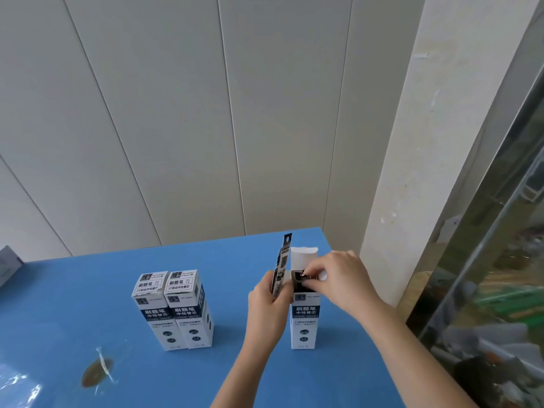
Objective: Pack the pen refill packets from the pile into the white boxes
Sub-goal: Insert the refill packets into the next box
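head view: an open white box (pixel 304 319) stands upright on the blue table (pixel 88 290), near its right edge and toward the far right corner, with its top flap raised. the left hand (pixel 266 301) is just beside the box's left wall, fingers curled round the lower end of a dark refill packet (pixel 283 260) held upright, its hang-hole end above the flap. the right hand (pixel 344 281) is at the box mouth, fingertips bent narrow and pinching the dark tops of the packed refills (pixel 300 278) inside. two closed boxes (pixel 173 310) stand touching side by side mid-table, well apart from the open one. a brown smear (pixel 97 375) lies toward the near left corner.
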